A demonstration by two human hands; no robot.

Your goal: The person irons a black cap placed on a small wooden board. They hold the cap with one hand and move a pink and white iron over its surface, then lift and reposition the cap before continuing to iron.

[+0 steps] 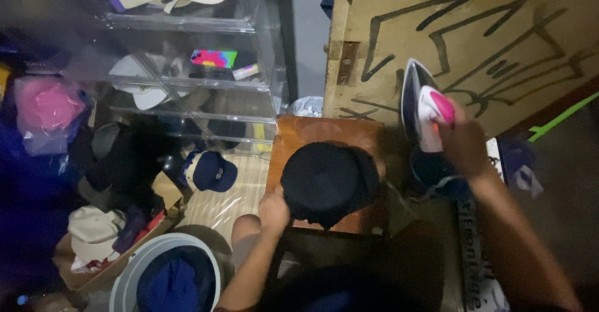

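Cluttered floor space is surrounding a small brown wooden stool point(299, 132), its glossy square top carrying a round black cap point(327, 181) of matte fabric. Clear acrylic drawers point(249, 50) are standing behind it at the left, holding pale caps point(140, 78) and a bright rainbow-patterned phone point(214, 58). Lower left, a round grey bin point(134, 268) is holding dark blue cloth, and a cardboard box point(78, 274) beside it is holding cream and dark caps. A navy cap point(211, 171) is lying on a ribbed clear mat near the stool.

The left hand point(274, 211) is pressing against the black cap's near-left edge, fingers curled; whether it is pinching the fabric cannot be told. The right hand point(460, 142) is gripping the pink handle of a white and navy steam iron point(424, 112), held upright beside the stool's right edge, in front of a leaning painted wooden board point(530, 12).
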